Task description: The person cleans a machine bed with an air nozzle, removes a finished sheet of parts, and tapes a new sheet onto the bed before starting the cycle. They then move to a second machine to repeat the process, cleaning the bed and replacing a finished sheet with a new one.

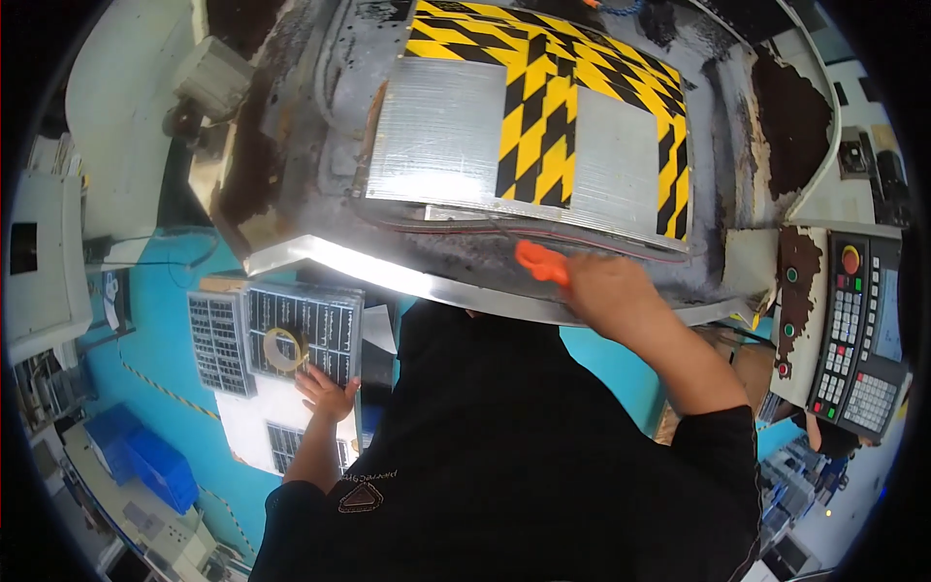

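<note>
The right hand's [611, 289] grip is closed around an orange handle [541, 263] near the machine's [383, 278] front edge. The left hand [328, 396], spread open, lies at a dark panel's [332, 325] near right corner, beside a tape roll [272, 347].

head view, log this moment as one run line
left hand: open, at dark gridded panel, beside tape roll | right hand: grip closed on orange tool | silver plate: yellow-black striped tape on top

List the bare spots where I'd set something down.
Bare: the white surface between the gridded panels and the lower grid; the silver cover either side of its striped tape, though it may slope. Crowded: the larger panel, by tape roll and left hand; the cover's near edge, with wires, orange tool and right hand.
</note>
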Demonstrator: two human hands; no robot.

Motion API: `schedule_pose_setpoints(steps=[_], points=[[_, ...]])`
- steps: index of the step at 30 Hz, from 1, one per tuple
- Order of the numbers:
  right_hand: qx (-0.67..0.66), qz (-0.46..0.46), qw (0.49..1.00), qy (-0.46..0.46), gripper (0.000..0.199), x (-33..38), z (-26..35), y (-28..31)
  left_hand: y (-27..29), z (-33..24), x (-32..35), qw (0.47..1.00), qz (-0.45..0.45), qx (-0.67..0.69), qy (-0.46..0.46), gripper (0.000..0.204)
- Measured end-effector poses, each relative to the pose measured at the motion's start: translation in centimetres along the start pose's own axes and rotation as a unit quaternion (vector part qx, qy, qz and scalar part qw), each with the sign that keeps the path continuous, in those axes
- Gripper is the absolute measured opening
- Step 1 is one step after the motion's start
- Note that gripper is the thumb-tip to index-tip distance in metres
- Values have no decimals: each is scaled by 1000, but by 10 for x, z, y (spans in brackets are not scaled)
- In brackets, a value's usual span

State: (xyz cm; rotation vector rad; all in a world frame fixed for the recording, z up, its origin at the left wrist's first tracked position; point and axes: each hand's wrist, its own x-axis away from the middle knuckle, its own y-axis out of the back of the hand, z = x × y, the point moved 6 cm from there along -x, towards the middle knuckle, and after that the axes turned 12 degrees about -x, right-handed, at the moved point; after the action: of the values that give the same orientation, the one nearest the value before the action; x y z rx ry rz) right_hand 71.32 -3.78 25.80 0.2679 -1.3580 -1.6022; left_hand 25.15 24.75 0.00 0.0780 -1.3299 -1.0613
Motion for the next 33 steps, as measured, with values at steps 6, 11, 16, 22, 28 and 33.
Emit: schedule_pose_setpoints(steps=[6,11,16,22,28,33], points=[[50,2,984,-172,29,78,-67,19,-7,7,-10,1000,-10,12,7,130],[53,5,960,-277,34,120,-141,29,-22,10,-27,999,-47,-10,-6,128],[-4,-45,938,-345,35,88,-163,15,-30,15,-36,998,-64,-17,13,129],[-58,-158,940,-296,37,-22,-179,36,-17,9,-22,999,-50,7,-1,129],[-23,-73,918,-388,41,54,-214,29,-12,6,-17,999,-48,-21,12,129],[2,-4,920,-392,35,97,-194,9,-15,6,-17,999,-38,18,-31,129]])
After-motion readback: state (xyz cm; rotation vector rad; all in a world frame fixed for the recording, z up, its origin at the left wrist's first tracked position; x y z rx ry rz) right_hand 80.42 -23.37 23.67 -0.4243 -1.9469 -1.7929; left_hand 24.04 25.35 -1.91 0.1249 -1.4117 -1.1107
